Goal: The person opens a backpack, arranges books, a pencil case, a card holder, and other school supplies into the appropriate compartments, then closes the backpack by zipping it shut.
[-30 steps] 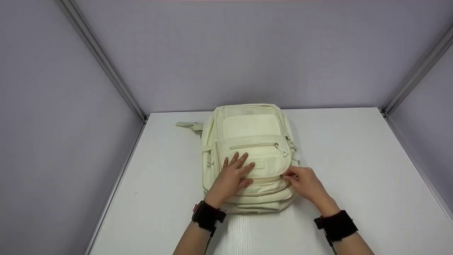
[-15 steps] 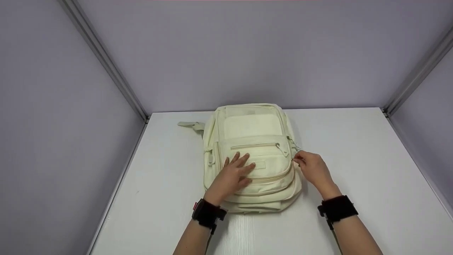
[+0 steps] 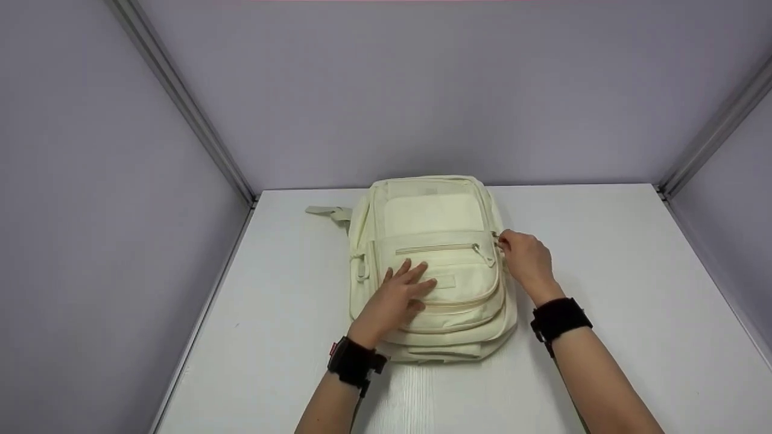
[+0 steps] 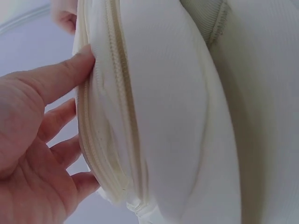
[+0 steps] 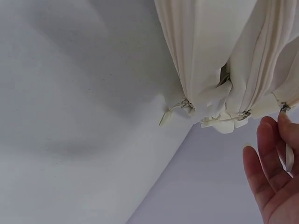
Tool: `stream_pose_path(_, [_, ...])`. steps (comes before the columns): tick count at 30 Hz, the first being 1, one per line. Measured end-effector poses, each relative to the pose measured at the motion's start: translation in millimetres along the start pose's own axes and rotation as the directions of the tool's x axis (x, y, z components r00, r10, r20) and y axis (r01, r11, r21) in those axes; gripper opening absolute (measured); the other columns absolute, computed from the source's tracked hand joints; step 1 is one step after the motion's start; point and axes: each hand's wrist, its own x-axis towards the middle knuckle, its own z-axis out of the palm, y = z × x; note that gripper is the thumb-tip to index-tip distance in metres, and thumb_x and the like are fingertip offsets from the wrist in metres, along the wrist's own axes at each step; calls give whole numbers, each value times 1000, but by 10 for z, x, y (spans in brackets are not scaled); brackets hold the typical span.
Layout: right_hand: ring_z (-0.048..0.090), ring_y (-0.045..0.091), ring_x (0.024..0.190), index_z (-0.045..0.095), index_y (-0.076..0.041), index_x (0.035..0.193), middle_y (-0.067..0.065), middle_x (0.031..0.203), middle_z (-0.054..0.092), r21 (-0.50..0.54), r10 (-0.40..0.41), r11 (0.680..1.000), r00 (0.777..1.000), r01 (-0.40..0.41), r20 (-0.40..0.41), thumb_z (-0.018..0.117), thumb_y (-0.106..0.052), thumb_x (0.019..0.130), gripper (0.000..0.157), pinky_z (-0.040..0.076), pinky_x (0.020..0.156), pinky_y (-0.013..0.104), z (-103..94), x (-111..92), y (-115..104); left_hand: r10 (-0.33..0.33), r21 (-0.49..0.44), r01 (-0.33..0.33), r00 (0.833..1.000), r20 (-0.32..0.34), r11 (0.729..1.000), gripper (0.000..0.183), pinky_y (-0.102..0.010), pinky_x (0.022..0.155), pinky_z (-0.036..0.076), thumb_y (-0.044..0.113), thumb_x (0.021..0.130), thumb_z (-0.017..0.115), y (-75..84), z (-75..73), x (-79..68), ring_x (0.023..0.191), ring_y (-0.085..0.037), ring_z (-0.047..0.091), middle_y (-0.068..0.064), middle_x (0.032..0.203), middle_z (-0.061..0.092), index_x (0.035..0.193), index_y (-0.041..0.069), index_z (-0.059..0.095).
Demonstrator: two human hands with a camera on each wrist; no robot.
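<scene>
A cream backpack [image 3: 434, 214] lies on the white table with its front pockets facing up. On its lower front rests my left hand [image 3: 389, 304], fingers spread. The left wrist view shows that thumb [image 4: 70, 72] touching the fabric beside the front zippers [image 4: 122, 84]. My right hand [image 3: 528, 259] is at the bag's right side, pinching a zipper pull [image 5: 289, 157] just below its metal slider [image 5: 284, 107]. Two other zipper pulls, one of them a pale tab [image 5: 165, 117], hang nearby in the right wrist view. The right fingertips are partly hidden in the head view.
A loose strap [image 3: 329, 211] sticks out from the bag's upper left. Another zipper pull [image 3: 484, 256] lies on the front pocket. Grey panels [image 3: 422, 90] enclose the white table [image 3: 603, 253] at the back and sides.
My right hand has moved up along the bag's right edge with the zipper pull, from the lower front corner to the upper side. The left hand stays in place on the bag.
</scene>
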Motion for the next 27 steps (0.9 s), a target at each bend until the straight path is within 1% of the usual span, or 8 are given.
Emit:
stream_pose_path(5, [67, 38, 74, 70, -3, 96, 18, 90, 71, -11, 7, 1000, 1000, -7, -7, 68, -10, 92, 8, 50, 59, 52, 2, 55, -15, -16, -68, 16, 1000, 7, 998, 49, -55, 115, 9, 15, 92, 68, 19, -15, 8, 147, -27, 14, -6, 156, 32, 139, 15, 56])
stream_pose_path(9, [66, 38, 74, 69, -2, 94, 18, 89, 71, 0, 9, 1000, 1000, -9, -4, 69, -12, 92, 10, 50, 61, 52, 22, 84, -10, -20, -31, 21, 1000, 9, 999, 48, -57, 113, 13, 13, 91, 68, 33, -23, 23, 147, -28, 17, -6, 156, 33, 138, 16, 57])
stream_pose_path(13, [66, 37, 82, 67, 0, 98, 19, 93, 70, 55, 22, 998, 999, -25, 46, 64, -12, 96, 12, 51, 69, 50, 40, 65, 4, -7, 0, 7, 1000, 1, 1000, 49, -58, 113, 15, 12, 91, 69, 32, -9, 22, 146, -30, 19, -7, 155, 34, 138, 15, 58])
stream_pose_path(15, [65, 38, 91, 65, 0, 106, 20, 101, 68, 76, 32, 996, 996, -39, 82, 60, -13, 99, 16, 50, 76, 51, 46, 32, 2, -2, 21, 2, 1000, -2, 1000, 50, -58, 112, 15, 11, 91, 70, 22, -1, 12, 146, -31, 19, -8, 155, 34, 139, 15, 57])
stream_pose_path(18, [58, 41, 110, 58, -2, 127, 23, 121, 59, 89, 63, 993, 986, -77, 155, 52, -23, 104, 32, 46, 89, 54, 45, -41, -20, 2, 44, -1, 1000, -18, 999, 51, -56, 113, 15, 17, 93, 70, -8, 14, -3, 146, -31, 19, -8, 156, 33, 141, 15, 55])
stream_pose_path(21, [46, 47, 125, 39, -9, 148, 28, 140, 44, 111, 97, 985, 962, -129, 256, 40, -42, 106, 54, 37, 98, 61, 41, -155, -70, 15, 55, -9, 995, -103, 998, 47, -54, 113, 19, 25, 94, 69, -57, 34, -26, 144, -29, 26, -8, 152, 40, 138, 13, 57])
stream_pose_path(24, [36, 52, 131, 21, -14, 157, 31, 149, 32, 147, 103, 976, 933, -162, 345, 30, -56, 103, 69, 31, 101, 66, 48, -306, -133, 22, 95, 3, 964, -266, 995, 41, -54, 111, 26, 27, 94, 68, -120, 61, -69, 138, -32, 38, -12, 142, 52, 131, 10, 64])
stream_pose_path(27, [28, 51, 136, 15, -18, 159, 30, 153, 26, 191, 64, 971, 925, -145, 375, 30, -60, 102, 72, 26, 103, 67, 57, -452, -185, -37, 140, 107, 903, -428, 984, 39, -55, 107, 32, 29, 93, 70, -180, 95, -134, 130, -38, 45, -18, 135, 55, 126, 8, 67])
